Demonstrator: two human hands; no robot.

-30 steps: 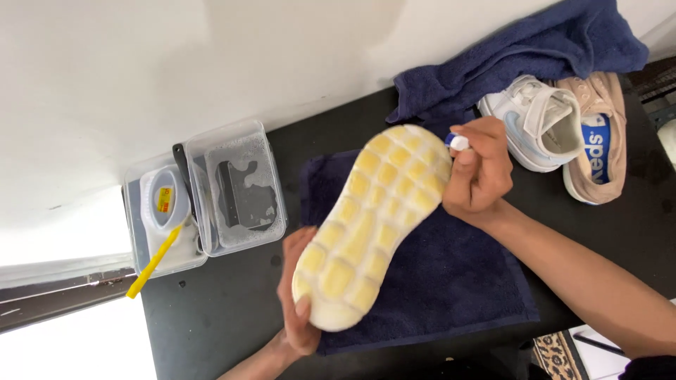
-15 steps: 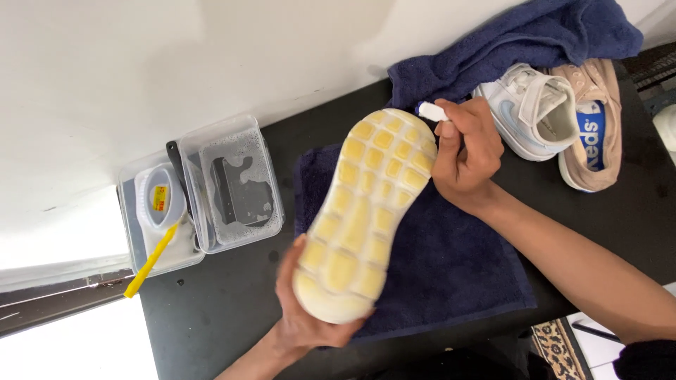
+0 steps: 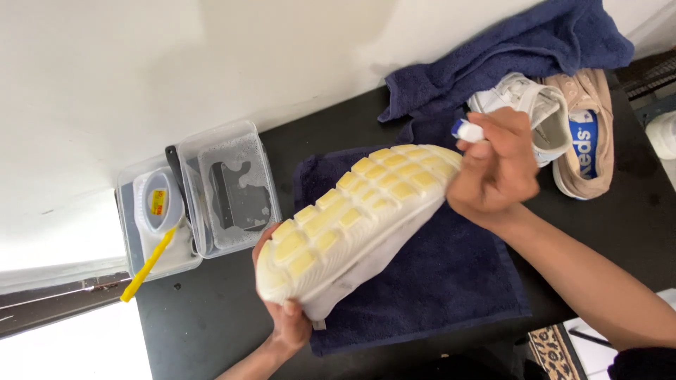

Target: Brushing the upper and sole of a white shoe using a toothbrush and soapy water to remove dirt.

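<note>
Shoe [image 3: 352, 218], pale upper with yellowed ridged sole turned upward and tilted, raised above a dark blue towel [image 3: 451, 281] spread on the black counter [image 3: 211, 309]; left hand [image 3: 285, 317] has its grip wrapped around the heel end, fingers curled under. Right hand [image 3: 496, 172], grip closed tight on a small white brush handle with a blue tip [image 3: 466, 130], pressed against the toe end. Nearby: clear plastic tubs [image 3: 204, 197] with a yellow-handled brush [image 3: 148, 264], a second blue towel [image 3: 507, 56], two other shoes [image 3: 570, 127].
</note>
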